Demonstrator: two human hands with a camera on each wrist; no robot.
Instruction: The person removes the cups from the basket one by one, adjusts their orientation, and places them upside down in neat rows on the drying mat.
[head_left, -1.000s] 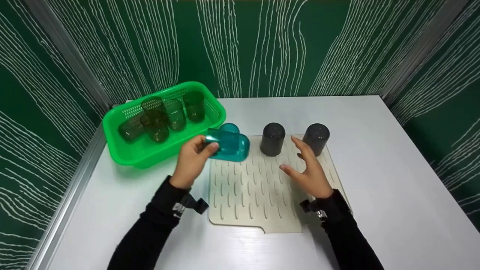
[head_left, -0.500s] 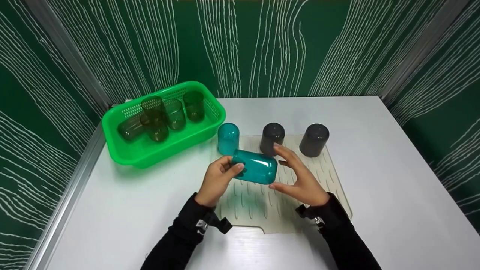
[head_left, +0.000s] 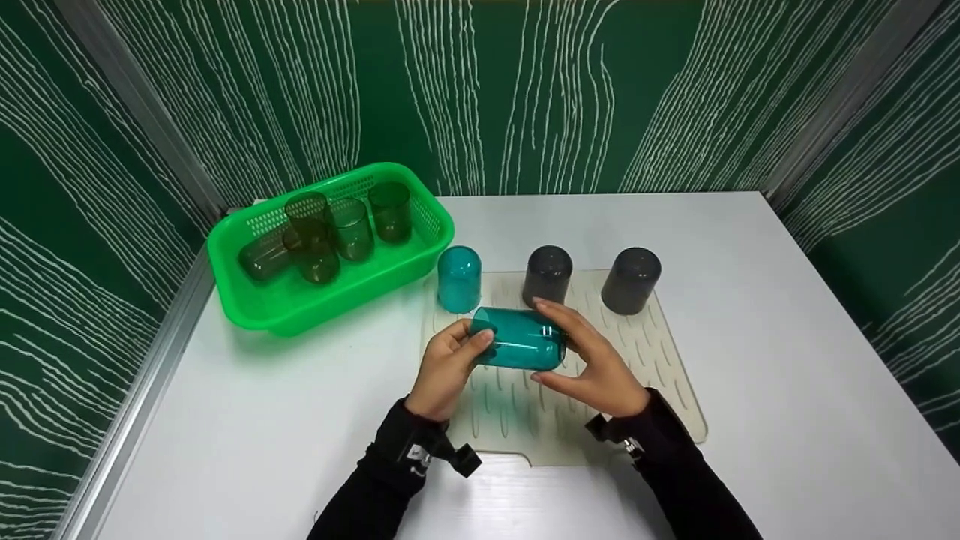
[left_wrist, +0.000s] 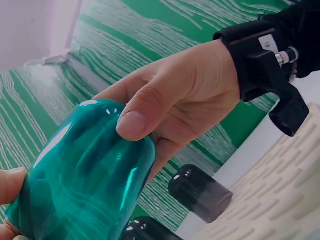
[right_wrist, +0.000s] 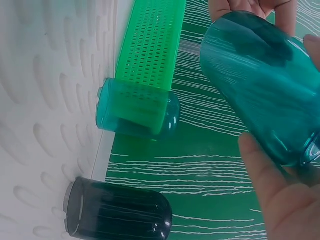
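A see-through teal cup [head_left: 517, 341] lies sideways in the air over a cream ridged drying mat [head_left: 510, 420]. My left hand [head_left: 442, 373] pinches its rim end, thumb on the near side. Around the closed end, my right hand [head_left: 600, 367] holds the cup with thumb below and fingers above; in the left wrist view the right thumb [left_wrist: 132, 125] presses on the cup wall. Behind, a second teal cup [head_left: 459, 280] stands upside down at the mat's back left corner. Two dark grey cups, one mid-back [head_left: 548, 274] and one back right [head_left: 631, 280], also stand upside down.
At the back left of the white table [head_left: 285, 420] stands a green plastic basket [head_left: 259, 319] with several brownish see-through cups [head_left: 352, 229] in it. Green walls with white streaks [head_left: 517, 97] enclose the table's back and sides.
My left hand has brought the teal cup rightward and nearer, from beside the basket to over the mat. My right hand has come in from the right and taken the closed end.
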